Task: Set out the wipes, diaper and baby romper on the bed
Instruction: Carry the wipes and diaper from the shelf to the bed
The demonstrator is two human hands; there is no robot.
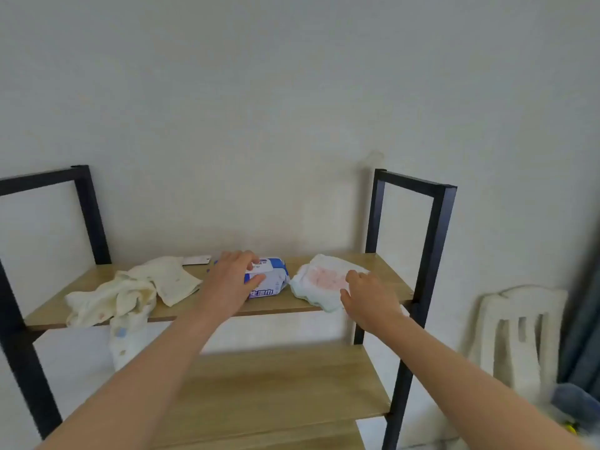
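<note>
A blue and white wipes pack lies in the middle of the top wooden shelf. My left hand grips its left end, fingers over the top and thumb at the front. To its right lies a white diaper with a pink patch. My right hand rests on the diaper's right front corner, fingers curled over its edge. A cream baby romper lies crumpled at the shelf's left, one part hanging over the front edge.
The shelf unit has black metal posts and a lower wooden shelf. A small flat white object lies at the back of the top shelf. A white plastic chair stands at the right by a dark curtain.
</note>
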